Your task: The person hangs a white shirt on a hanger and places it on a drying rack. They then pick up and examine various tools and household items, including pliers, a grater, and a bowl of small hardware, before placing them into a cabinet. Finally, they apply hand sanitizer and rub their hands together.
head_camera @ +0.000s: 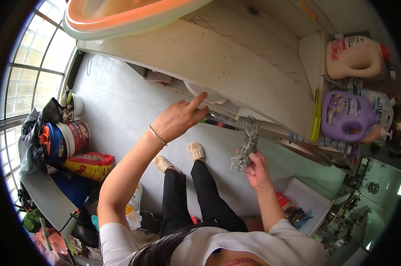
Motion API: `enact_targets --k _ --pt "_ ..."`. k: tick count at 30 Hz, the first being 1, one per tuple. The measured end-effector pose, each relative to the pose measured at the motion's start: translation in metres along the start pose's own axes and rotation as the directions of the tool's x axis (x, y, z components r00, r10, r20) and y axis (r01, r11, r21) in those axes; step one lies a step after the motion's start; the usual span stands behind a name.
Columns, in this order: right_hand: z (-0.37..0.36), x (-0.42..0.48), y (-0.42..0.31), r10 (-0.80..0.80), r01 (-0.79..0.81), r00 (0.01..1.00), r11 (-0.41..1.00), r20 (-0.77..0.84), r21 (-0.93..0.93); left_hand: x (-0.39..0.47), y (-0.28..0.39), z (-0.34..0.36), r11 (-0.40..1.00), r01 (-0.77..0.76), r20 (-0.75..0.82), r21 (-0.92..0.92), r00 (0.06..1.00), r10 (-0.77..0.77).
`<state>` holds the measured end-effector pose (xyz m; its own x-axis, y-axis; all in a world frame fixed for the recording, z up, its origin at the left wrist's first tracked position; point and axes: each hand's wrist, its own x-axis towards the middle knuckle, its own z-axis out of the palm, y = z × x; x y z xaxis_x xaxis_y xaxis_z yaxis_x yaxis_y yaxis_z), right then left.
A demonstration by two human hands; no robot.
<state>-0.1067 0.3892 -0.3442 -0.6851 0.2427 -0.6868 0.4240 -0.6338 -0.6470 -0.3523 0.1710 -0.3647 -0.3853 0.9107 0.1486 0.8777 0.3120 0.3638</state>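
Observation:
My right hand [259, 169] grips the lower end of a bundle of thin grey wire or cord [247, 144], gathered narrow in its middle with loose loops at both ends. The bundle hangs in front of the edge of a pale stone-like sink counter [220, 71]. My left hand [180, 119], with a bracelet at its wrist, holds nothing; its index finger and thumb are apart, near the front edge of the counter. Below that edge, an open drawer or shelf [178, 89] shows a white rounded item [210, 94] and a pinkish box [158, 77].
An orange-and-white plastic basin [127, 26] rests on the counter. Purple [348, 114] and beige [353, 58] detergent jugs stand at the right, beside a yellow-green plastic item [316, 116]. Buckets [75, 134] and a red-yellow bag [90, 164] lie at the left on the tiled floor.

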Motion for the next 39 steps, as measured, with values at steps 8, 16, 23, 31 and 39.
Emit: enact_targets --k 8,16,23,31,39 --pt "-0.005 -0.005 -0.003 -0.007 0.009 1.0 0.997 0.028 -0.076 -0.007 0.002 0.012 0.998 -0.053 0.007 -0.015 0.999 0.053" --pt "0.028 -0.014 -0.065 0.121 -0.001 0.964 0.893 0.239 -0.449 -0.081 0.028 -0.003 0.995 -0.102 0.096 -0.017 0.99 0.103" --pt "0.107 0.04 -0.05 0.271 0.126 0.896 0.606 0.352 -0.785 -0.134 0.049 0.001 0.998 -0.051 0.226 -0.039 0.972 0.059" --pt "0.105 0.076 0.002 -0.341 0.395 0.886 0.206 0.313 -0.895 -0.172 0.061 0.003 0.995 -0.004 0.114 -0.099 0.993 0.015" --pt "0.104 0.096 0.057 0.368 -0.096 0.894 0.713 0.255 -0.695 -0.19 0.069 0.021 0.964 0.053 0.116 -0.262 0.993 -0.023"
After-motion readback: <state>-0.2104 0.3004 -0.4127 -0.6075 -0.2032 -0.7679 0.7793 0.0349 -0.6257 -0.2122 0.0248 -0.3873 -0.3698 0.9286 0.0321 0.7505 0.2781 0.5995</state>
